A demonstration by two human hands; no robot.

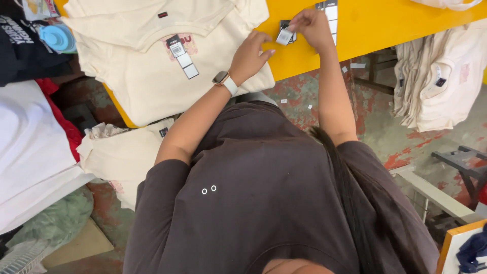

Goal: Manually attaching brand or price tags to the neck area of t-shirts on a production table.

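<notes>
Both hands work at the edge of the yellow table [385,25]. Her right hand [312,25] pinches a small white tag [284,36] between fingertips, lifted just above the tabletop beside a strip of similar tags [331,12]. Her left hand [250,55], with a white-strapped watch [224,81] on the wrist, lies half open with loosely curled fingers on the hem of a cream T-shirt [152,86], holding nothing. That shirt lies flat with tags [183,57] at its collar. More cream shirts [441,81] hang at the right.
</notes>
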